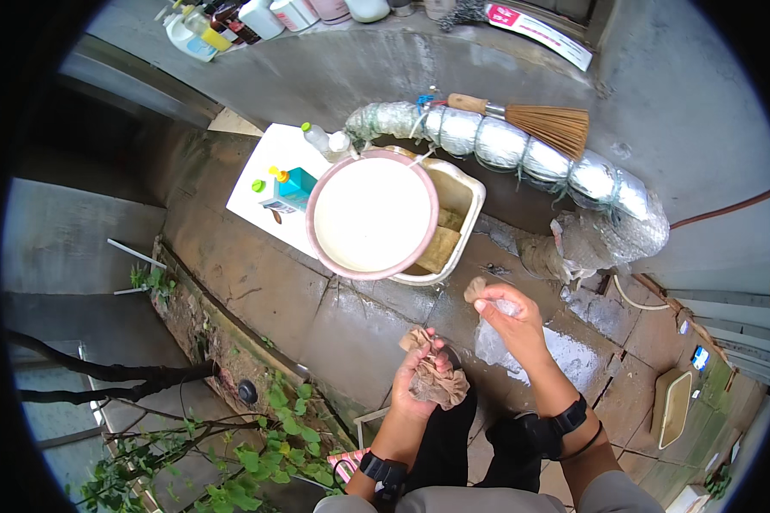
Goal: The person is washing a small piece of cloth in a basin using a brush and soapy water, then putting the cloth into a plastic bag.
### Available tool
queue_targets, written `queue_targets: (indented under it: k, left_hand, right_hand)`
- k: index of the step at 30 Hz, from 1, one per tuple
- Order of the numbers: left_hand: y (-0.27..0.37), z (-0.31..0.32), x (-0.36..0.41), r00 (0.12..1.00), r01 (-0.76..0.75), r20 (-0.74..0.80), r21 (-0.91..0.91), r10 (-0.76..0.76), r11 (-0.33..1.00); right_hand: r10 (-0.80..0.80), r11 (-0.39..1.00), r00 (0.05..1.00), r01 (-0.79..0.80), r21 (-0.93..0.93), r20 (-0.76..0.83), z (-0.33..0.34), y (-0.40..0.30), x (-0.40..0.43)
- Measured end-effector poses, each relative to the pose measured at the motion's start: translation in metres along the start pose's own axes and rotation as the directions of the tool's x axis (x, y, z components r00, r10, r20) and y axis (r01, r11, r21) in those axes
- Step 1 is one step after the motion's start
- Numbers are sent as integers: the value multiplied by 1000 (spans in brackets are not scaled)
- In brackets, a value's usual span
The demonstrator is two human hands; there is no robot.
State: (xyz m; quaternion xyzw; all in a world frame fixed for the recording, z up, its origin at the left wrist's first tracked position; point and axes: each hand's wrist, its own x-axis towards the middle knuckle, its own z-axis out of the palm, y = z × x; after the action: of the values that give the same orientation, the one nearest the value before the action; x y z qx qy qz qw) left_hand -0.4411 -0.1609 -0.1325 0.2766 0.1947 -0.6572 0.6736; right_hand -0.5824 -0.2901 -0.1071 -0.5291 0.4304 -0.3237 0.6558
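Observation:
My left hand (418, 378) holds a crumpled bundle of thin brown fabric (441, 386) low in front of my knees. Pinched between the fingertips of my right hand (510, 314) is a small wad of similar brown fabric (475, 290); a clear plastic bag (495, 340) appears at the same hand, hanging below the fingers. Ahead of both hands, a pink-rimmed round basin (436, 221) with a whitish inside rests over a larger white tub (478, 199). Brown slabs or sponges (439, 250) lie in the tub.
A white board (247, 183) bears a teal pump bottle (297, 186) and other bottles. Foil-wrapped piping (500, 142) with a bristle brush (545, 127) on it runs along the wall. Wet paving surrounds my feet. Leafy branches (250, 462) stand left; a shallow tray (672, 410) leans at right.

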Motion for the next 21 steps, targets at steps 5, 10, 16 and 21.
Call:
queue_targets:
  k: [5,10,16,21]
  left_hand:
    - [74,20,4,997,-77,-29,-34,76,996]
    - [125,24,18,981,-170,-94,-21,167,985]
    - [145,38,41,965,-232,-140,-49,223,971]
    - [171,34,65,966,-239,-110,-41,234,970]
  right_hand:
    - [-38,992,999,43,-122,37,51,-10,55]
    - [143,990,978,-139,-35,151,58,3,78]
    - [292,956,946,-292,-18,139,61,7,118]
    - [397,889,896,-429,161,197,63,12,141]
